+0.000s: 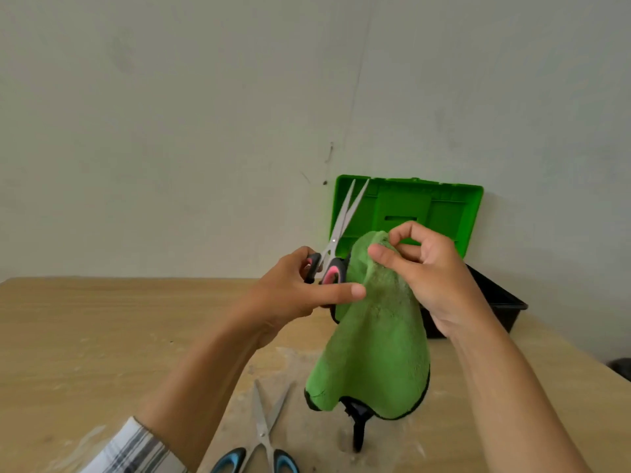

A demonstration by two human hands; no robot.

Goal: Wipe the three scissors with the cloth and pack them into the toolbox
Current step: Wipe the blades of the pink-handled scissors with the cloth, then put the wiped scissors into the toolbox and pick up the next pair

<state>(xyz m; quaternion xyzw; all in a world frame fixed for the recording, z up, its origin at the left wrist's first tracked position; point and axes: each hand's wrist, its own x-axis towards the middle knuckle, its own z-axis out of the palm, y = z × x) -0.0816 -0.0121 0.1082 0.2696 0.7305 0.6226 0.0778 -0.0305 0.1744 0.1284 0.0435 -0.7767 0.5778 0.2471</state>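
Note:
My left hand (300,285) grips the pink-and-black handles of a pair of scissors (341,227), blades slightly parted and pointing up in front of the toolbox lid. My right hand (430,268) pinches the top of a green cloth (375,336) that hangs down beside the scissors' handles. A second pair with blue handles (263,435) lies open on the table near the front edge. A dark object (358,428) pokes out beneath the cloth's lower edge; I cannot tell what it is. The toolbox (505,302) stands open behind my hands, its green lid (444,206) upright.
The wooden table (102,336) ends at a pale wall behind the toolbox. Its right edge runs diagonally past my right forearm. A dark shape (621,367) sits off the table at the far right.

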